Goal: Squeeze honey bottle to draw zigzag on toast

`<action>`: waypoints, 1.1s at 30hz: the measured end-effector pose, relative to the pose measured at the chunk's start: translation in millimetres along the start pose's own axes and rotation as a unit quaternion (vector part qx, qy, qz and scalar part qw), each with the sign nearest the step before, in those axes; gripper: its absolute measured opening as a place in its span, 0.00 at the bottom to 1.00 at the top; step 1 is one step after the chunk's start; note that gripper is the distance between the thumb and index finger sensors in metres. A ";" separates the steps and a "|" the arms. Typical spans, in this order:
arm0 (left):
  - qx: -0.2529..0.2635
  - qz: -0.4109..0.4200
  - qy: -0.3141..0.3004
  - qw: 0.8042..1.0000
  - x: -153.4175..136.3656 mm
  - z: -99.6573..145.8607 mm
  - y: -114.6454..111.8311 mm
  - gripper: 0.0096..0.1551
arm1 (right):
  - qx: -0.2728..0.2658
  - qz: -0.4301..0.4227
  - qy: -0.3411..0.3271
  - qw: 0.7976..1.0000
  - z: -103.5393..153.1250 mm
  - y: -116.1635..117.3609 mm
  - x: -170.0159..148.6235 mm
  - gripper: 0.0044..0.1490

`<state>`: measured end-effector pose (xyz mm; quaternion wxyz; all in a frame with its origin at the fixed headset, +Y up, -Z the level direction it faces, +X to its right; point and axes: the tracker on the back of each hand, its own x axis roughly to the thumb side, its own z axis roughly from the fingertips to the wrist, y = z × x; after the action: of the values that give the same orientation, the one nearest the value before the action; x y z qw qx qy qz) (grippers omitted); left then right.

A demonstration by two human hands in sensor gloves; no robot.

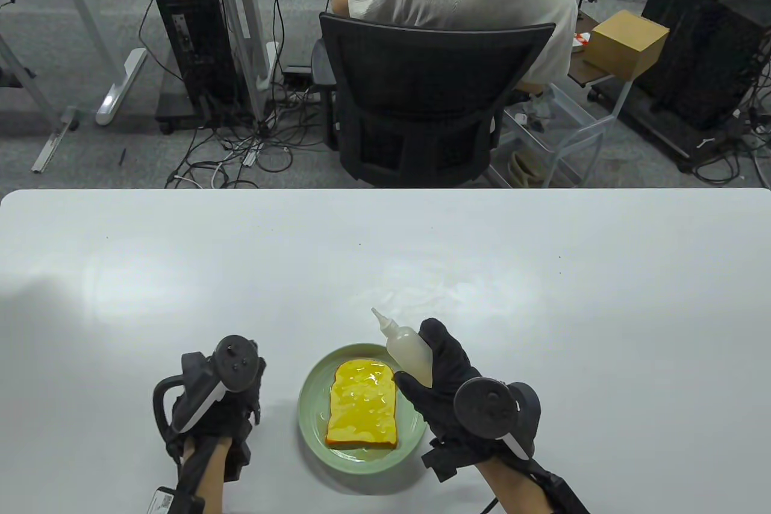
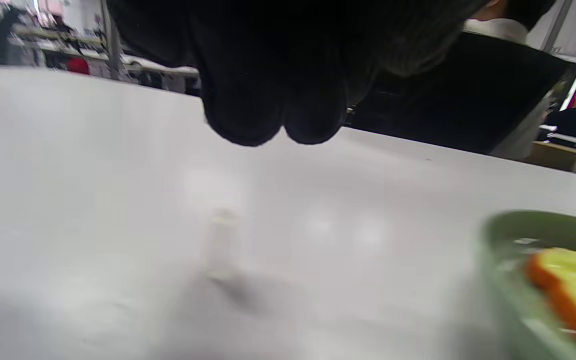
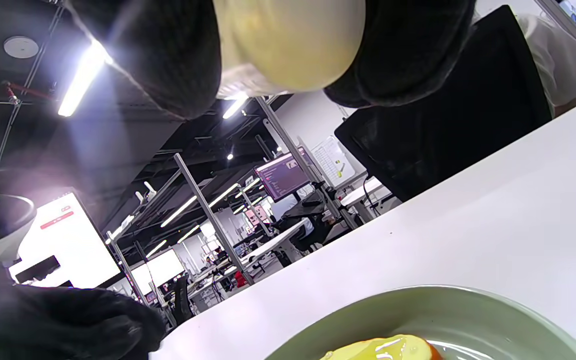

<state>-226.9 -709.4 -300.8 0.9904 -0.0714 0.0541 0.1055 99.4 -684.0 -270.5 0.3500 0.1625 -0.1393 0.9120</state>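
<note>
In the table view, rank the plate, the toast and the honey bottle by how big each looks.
1. plate
2. toast
3. honey bottle, partly covered by the right hand and raised nearer the camera, so less sure.

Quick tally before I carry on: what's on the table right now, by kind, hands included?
Gloved hands: 2, the left hand resting on the table, the right hand holding the bottle
Squeeze bottles: 1, the honey bottle, nozzle pointing up and away
Plates: 1, the green plate
Toast slices: 1, the toast on the plate, glossy yellow on top
Total: 5
</note>
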 end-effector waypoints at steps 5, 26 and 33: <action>-0.056 -0.057 0.026 0.996 38.0 -2.9 -27.0 0.37 | -0.009 -0.035 0.014 0.999 -1.3 -6.2 -4.8 0.48; -0.134 0.024 0.012 0.991 41.8 -2.1 -55.3 0.27 | 0.006 -0.064 0.036 0.997 -4.4 -8.2 -14.1 0.49; -0.042 0.073 0.005 0.996 35.0 24.6 -36.8 0.27 | -0.003 -0.026 0.016 1.000 -1.0 -6.7 -4.8 0.45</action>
<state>-182.6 -734.2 -276.1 0.9758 -0.1090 0.0602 0.1797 107.2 -681.7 -272.4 0.3766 0.1506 -0.1318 0.9045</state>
